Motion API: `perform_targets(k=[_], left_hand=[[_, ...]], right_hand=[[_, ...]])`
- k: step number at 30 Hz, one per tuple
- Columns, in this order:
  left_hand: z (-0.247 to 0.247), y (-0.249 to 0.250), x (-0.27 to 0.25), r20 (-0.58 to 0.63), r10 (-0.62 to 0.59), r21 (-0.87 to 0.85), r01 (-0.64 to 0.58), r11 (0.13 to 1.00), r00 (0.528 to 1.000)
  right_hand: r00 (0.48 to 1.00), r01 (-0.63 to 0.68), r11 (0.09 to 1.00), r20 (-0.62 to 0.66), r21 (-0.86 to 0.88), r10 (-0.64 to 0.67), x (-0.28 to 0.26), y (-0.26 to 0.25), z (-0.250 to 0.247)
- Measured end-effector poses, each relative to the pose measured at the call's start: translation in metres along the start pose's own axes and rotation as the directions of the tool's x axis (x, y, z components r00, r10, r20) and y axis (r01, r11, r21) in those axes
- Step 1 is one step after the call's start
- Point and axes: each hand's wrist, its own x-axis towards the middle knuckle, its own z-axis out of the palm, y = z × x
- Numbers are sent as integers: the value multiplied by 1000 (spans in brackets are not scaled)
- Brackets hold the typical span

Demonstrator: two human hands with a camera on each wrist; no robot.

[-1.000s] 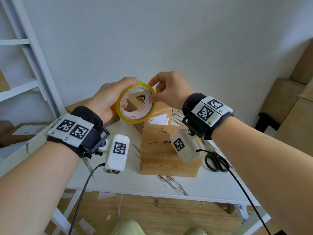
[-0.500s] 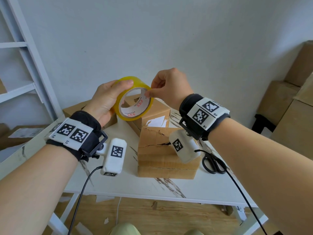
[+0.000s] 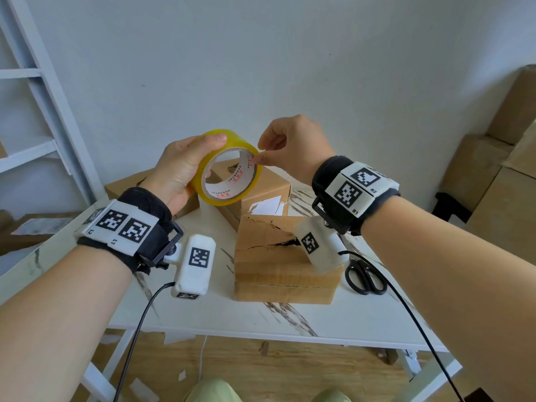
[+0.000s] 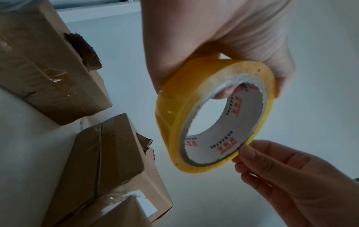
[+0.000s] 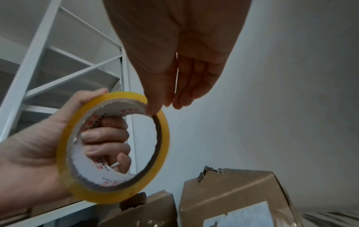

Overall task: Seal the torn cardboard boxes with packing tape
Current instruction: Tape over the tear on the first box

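Note:
A yellow packing tape roll (image 3: 221, 200) with a white printed core is held up above the table. My left hand (image 3: 203, 158) grips it, thumb on the outer band and fingers (image 5: 104, 135) curled through the core. My right hand (image 3: 261, 155) pinches the roll's right rim between thumb and forefinger (image 4: 250, 152). Below the hands a torn cardboard box (image 3: 278, 256) shows a jagged split across its top. A second box (image 3: 269, 187) with a torn white label stands behind it, and a third (image 3: 127, 184) lies at the back left.
Black scissors (image 3: 365, 277) lie on the white marbled table (image 3: 261, 317), right of the torn box. A white shelf frame (image 3: 43, 111) stands at the left, stacked cartons (image 3: 493, 184) at the right. Paper scraps litter the wooden floor.
Both hands have stayed on the roll. My left thumb has shifted up onto the top of the band, and the right fingertips have worked along the right rim.

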Motion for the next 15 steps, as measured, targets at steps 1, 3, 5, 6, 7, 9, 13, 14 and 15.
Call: perform_targets(k=[1,3,5,6,7,9,13,14,15], left_hand=[[-1,0,0,8,0,27,0,1000,1000],[-5,-1,0,39,-13,64,10,998,999],[-9,-3,1,63,-38,80,33,996,997],[-11,-3,1,77,-48,84,42,996,996],[-12,-3,0,91,-57,86,49,995,994],[-13,-2,-2,116,-71,78,62,995,991],[-15,-2,-2,174,-79,60,69,996,982],[-15,-2,-2,190,-85,69,73,995,978],[-15,-3,-2,204,-86,75,72,995,975]], right_hand=[[1000,8,1000,14,-18,-8,-1,0,-1],[999,27,999,44,-47,-25,-3,-2,-3],[997,22,998,74,-54,-18,-4,-3,-5],[996,14,999,93,-52,-9,-5,-3,-5],[993,2,999,115,-47,3,-6,-3,-6],[987,-34,999,157,-11,36,-6,-2,-8],[969,-75,997,239,20,68,-6,0,-13],[964,-77,997,255,14,71,-6,0,-14],[962,-78,997,263,8,73,-6,0,-14]])
